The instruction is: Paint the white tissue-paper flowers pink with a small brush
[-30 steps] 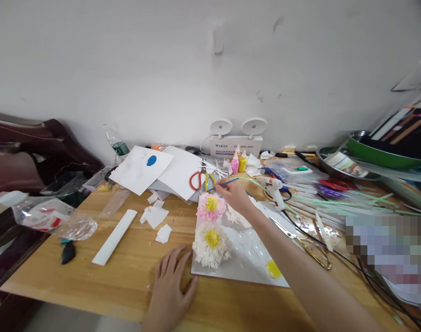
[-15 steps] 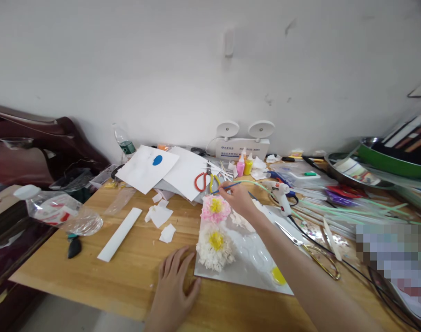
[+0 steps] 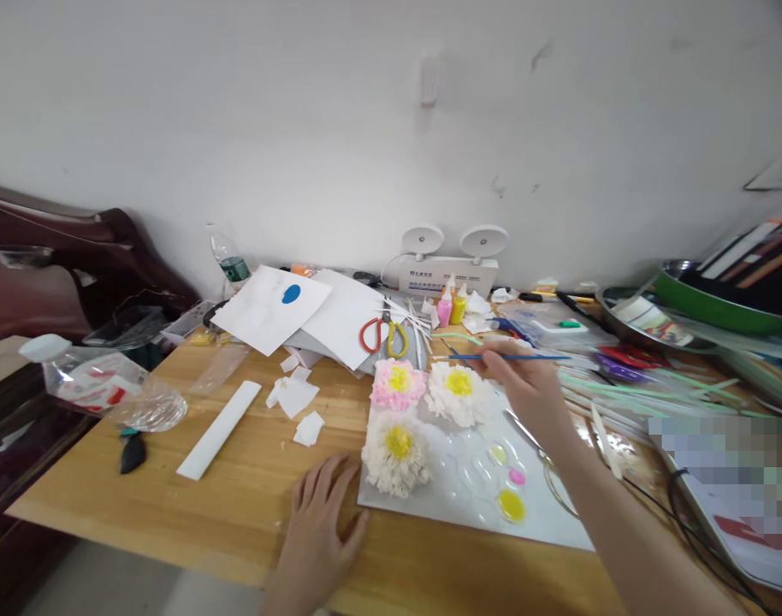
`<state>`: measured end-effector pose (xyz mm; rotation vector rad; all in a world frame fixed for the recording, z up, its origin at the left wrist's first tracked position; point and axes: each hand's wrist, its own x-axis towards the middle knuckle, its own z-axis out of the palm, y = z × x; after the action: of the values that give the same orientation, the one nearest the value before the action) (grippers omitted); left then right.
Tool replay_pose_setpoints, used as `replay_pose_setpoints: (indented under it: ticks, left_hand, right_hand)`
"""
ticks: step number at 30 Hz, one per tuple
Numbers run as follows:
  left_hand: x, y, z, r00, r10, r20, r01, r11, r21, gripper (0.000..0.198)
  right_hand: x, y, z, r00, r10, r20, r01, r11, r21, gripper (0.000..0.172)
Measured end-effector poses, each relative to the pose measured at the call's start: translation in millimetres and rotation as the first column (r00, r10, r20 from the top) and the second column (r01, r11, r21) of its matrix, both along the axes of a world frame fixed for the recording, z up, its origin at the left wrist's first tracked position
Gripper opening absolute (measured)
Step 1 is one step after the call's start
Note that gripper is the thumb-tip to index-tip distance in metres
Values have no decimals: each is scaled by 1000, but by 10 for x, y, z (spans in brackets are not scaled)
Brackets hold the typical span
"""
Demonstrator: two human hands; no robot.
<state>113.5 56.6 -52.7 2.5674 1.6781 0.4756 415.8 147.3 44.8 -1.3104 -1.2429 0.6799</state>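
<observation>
My right hand (image 3: 523, 370) is closed around a thin blue paintbrush (image 3: 474, 356), held nearly level above the back of a grey sheet (image 3: 423, 503). Below and left of that hand lies a white paper flower (image 3: 456, 395) with a yellow centre. Beside it are a pink-edged flower (image 3: 397, 385) and a fuller white flower (image 3: 397, 453), both yellow in the middle. A clear paint palette (image 3: 471, 470) holds blobs of yellow and pink paint. My left hand (image 3: 323, 522) rests on the wooden table, fingers spread, just left of the sheet, holding nothing.
Scissors (image 3: 525, 425) lie partly under my right forearm. Red- and yellow-handled pliers (image 3: 383, 335), paint bottles (image 3: 452, 308) and white papers (image 3: 272, 308) sit at the back. A plastic bottle (image 3: 109, 385) and a white strip (image 3: 219, 429) lie left. Pans (image 3: 718, 299) stand at right.
My right hand has moved right with the paintbrush, uncovering the back white flower and the pink paint. The left hand stays in place on the table.
</observation>
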Motion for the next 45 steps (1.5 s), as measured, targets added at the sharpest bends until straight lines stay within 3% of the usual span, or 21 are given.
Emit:
replay_pose_setpoints:
  ticks: [6, 13, 21, 27, 32, 37, 39, 41, 45]
  left_hand:
    - [-12, 18, -17, 1000, -22, 2, 22, 999, 26, 48]
    - [-1, 44, -30, 999, -48, -25, 49, 996, 75, 48]
    - [1, 47, -22, 999, -31, -22, 32, 999, 44, 46]
    - [6, 42, -10, 999, -33, -19, 33, 998, 48, 46]
    - [12, 37, -8, 999, -33, -28, 35, 998, 56, 45]
    - [6, 28, -19, 1000, -21, -17, 21, 1000, 5, 45]
    - [4, 20, -22, 1000, -12, -5, 12, 1000, -11, 45]
    - [2, 10, -23, 1000, -11, 4, 11, 1000, -11, 44]
    - [-7, -7, -16, 1000, -15, 7, 15, 1000, -6, 44]
  right_hand:
    - [465, -616, -94, 984, -155, 91, 161, 985, -57, 22]
    - [604, -1121, -298, 938, -187, 293, 250, 949, -194, 23]
    - [664, -1239, -514, 913, -135, 384, 243, 937, -250, 24]
    - [629, -1233, -363, 939, -220, 265, 265, 953, -148, 17]
    - [389, -976, -55, 975, -176, 138, 184, 982, -47, 17]
    - [-154, -331, 188, 962, 21, 271, -32, 999, 34, 18]
    - [-391, -21, 210, 918, 88, 387, -107, 994, 28, 17]
    - [-587, 269, 185, 835, 108, 540, -103, 994, -39, 17]
    - [-805, 661, 66, 779, 138, 612, -125, 990, -64, 15]
